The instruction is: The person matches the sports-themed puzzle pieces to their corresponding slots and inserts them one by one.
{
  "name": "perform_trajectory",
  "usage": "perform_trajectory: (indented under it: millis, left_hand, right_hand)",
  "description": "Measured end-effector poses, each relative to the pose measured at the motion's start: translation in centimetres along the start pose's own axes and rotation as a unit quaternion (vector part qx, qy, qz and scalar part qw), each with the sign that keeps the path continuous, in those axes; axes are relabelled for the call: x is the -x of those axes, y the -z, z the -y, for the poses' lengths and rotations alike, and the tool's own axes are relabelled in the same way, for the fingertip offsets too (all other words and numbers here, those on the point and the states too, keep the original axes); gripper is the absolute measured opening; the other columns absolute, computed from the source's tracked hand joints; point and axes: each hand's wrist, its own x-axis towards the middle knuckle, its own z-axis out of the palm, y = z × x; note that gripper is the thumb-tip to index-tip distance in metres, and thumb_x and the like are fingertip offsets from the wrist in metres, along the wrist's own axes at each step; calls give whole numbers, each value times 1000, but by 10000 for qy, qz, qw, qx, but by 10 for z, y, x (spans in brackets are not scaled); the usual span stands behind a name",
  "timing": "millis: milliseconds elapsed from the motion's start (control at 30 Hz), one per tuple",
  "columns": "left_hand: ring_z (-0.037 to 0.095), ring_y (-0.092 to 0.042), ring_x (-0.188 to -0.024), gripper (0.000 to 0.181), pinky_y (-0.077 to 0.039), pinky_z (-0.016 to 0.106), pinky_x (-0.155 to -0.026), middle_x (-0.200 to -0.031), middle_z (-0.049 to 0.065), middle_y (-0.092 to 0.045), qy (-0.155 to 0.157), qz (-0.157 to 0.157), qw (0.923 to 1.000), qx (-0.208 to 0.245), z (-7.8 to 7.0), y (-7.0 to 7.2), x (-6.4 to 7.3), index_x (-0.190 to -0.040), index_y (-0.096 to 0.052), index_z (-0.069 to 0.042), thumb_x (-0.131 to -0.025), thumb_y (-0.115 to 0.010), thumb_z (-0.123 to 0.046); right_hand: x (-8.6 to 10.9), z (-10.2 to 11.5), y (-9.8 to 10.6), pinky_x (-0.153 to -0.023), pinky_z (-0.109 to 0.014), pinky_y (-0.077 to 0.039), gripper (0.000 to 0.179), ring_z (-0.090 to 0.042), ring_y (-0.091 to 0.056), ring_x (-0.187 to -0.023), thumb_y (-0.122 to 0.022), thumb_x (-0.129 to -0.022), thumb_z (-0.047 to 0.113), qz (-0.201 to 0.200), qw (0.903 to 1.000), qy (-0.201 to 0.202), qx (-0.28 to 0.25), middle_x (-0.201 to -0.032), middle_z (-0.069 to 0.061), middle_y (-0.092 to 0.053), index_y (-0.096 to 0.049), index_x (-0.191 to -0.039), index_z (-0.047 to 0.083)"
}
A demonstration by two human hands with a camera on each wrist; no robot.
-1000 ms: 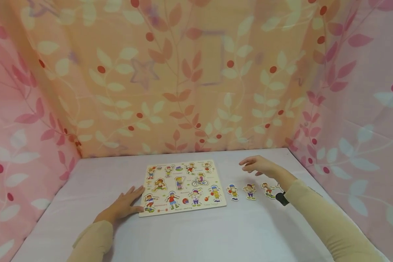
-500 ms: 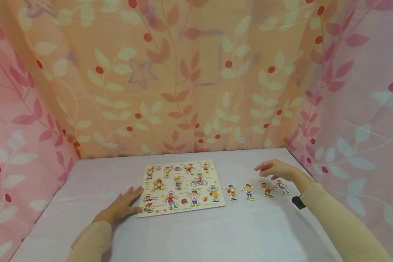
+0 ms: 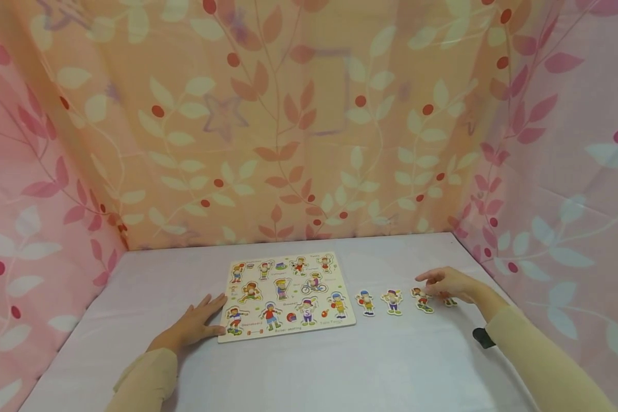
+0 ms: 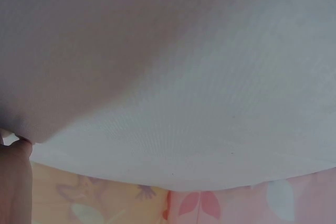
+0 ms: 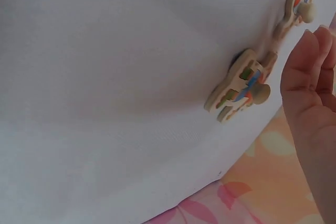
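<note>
My left hand (image 3: 195,320) rests at the left edge of a wooden peg puzzle board (image 3: 288,335), fingers spread and straight. In the left wrist view only a bit of that hand (image 4: 16,179) shows at the lower left. To the board's right, loose child-figure puzzle pieces lie in a row. My right hand (image 3: 447,284) hovers over the far-right puzzle piece (image 3: 450,300), partly covering it, with its fingertips above the skateboarder piece (image 3: 421,301). From the right wrist, the fingers (image 5: 310,56) are apart from the wooden knob (image 5: 261,94) of the nearest piece; nothing is held.
Nearer the board lie a blue-capped figure piece (image 3: 364,303) and a purple-trousered figure piece (image 3: 392,301). A dark object (image 3: 483,337) shows beside the right sleeve (image 3: 535,355). Patterned curtains (image 3: 288,143) enclose the white table (image 3: 309,377) at the back and sides.
My right hand has moved right and lowered from beyond the row to over its right end, covering part of the last piece. The left hand has stayed at the board's edge.
</note>
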Motion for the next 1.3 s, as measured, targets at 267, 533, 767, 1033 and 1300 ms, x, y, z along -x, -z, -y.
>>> perform_trajectory:
  millis: [267, 533, 767, 1033, 1300]
  left_hand:
    - [50, -7, -142, 97, -1, 67, -110, -155, 23, -24, 20, 0, 10000, -20, 3, -1, -2, -149, -32, 0, -78, -73, -50]
    - [52, -9, -141, 95, -2, 71, -108, -154, 25, -27, -187, -34, 9998, -13, 4, -1, -1, -148, -33, 3, -78, -73, -48]
    - [53, -10, -140, 95, -3, 71, -108, -153, 25, -27, -228, -63, 9997, -47, 5, -1, -3, -148, -33, 2, -78, -72, -49]
    - [52, -9, -140, 94, -1, 71, -108, -153, 25, -27, -234, -88, 9997, 29, 3, 1, 0, -148, -33, 3, -78, -73, -48]
    - [50, -8, -141, 95, -1, 69, -110, -155, 24, -25, -131, -24, 9999, -2, 5, -2, -2, -149, -32, 2, -79, -72, -49]
  right_hand:
    - [5, -11, -14, -65, -28, -51, 44, -20, -53, -75, -75, -84, 8, -451, 9969, -376, -518, -90, -9, -51, -61, -125, -3]
    - [2, -10, -30, -58, -26, -46, 38, -18, -51, -66, -76, -83, 10, -972, 9935, -566, -157, -84, -8, -53, -64, -117, -5]
    - [-1, -7, -36, -52, -23, -44, 24, -12, -50, -59, -75, -82, 1, -1322, 9896, -568, 3, -75, -4, -52, -63, -101, -8]
    - [-5, -5, -40, -48, -21, -42, 14, -9, -49, -54, -74, -81, -1, -1678, 9833, -702, 57, -67, 1, -55, -65, -90, -7]
    - [-5, -4, -39, -51, -23, -41, 10, -12, -49, -59, -74, -80, 1, -1801, 9797, -872, -80, -68, 0, -55, -67, -86, -3]
